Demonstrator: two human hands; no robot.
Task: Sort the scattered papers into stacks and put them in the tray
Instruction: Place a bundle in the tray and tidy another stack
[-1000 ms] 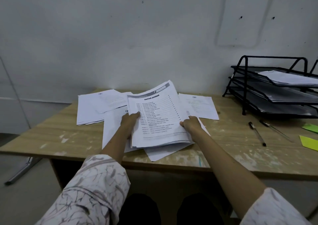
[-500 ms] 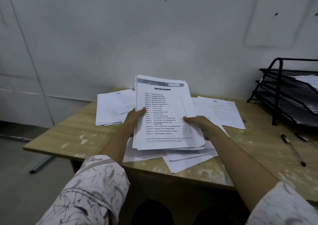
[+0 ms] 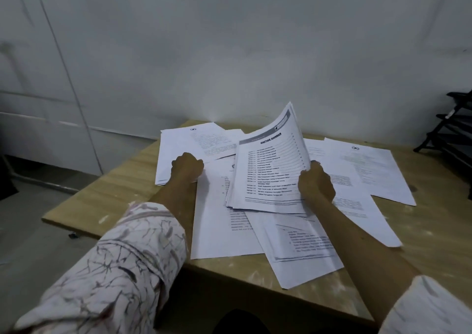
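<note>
right hand (image 3: 316,183): grips stack (image 3: 270,170) at right edge, tilted above loose papers (image 3: 219,226) | left hand (image 3: 187,166): curled on sheets at left, grip unclear | tray (image 3: 457,129): far right on table (image 3: 434,244)

The left hand (image 3: 187,166) has let go of the "DAFTAR GAMBAR" stack (image 3: 270,170), which both hands held half a second ago, and now rests curled on the loose sheets (image 3: 212,221) to its left. The right hand (image 3: 315,184) alone grips the stack, whose right edge has lifted and curled. The black tray (image 3: 457,131) has slid almost out of view at the right.
</note>
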